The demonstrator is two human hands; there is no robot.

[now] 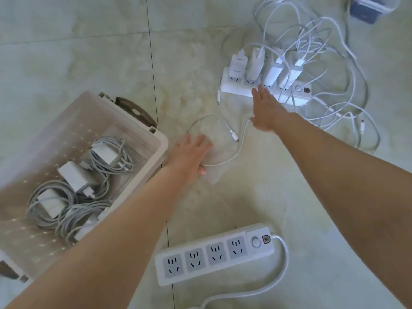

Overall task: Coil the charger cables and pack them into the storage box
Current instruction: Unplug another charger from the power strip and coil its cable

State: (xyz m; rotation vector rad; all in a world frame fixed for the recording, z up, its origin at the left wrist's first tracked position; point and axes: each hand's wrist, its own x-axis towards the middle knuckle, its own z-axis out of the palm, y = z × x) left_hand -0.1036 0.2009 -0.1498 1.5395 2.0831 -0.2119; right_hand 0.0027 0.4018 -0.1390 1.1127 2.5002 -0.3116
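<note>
**A:** Head view first. What's in the storage box (162, 141)?

**B:** Three packed chargers (75, 177) are plain to see. Each is a white block with grey cable coiled round or beside it. A fourth is half hidden under the left forearm. The box stands open-topped on the tiled floor (89, 41), at the left.

**A:** How many power strips?

**B:** Two. The near power strip (214, 253) lies at the bottom with four sockets showing. The far power strip (234, 89) lies up on the right and carries four plugged chargers (255, 63) in a row. A tangle of white cables (312, 41) spreads behind it and to its right.

**A:** And the hands?

**B:** The left hand (191, 155) lies flat on the floor just beside the box's corner, fingers straight and spread. One loose cable (231, 133) loops on the floor between the two hands and runs under the left hand by the thumb. I cannot tell whether the thumb pins it. The right hand (265, 108) is stretched out, fingers straight and close together, with its tips at the far strip's front edge. It grips nothing I can make out, though the cable's other stretch reaches the heel of that hand.

**A:** Anything more?

**B:** One blue container (374, 7) at the top right, cut by the edge.
</note>
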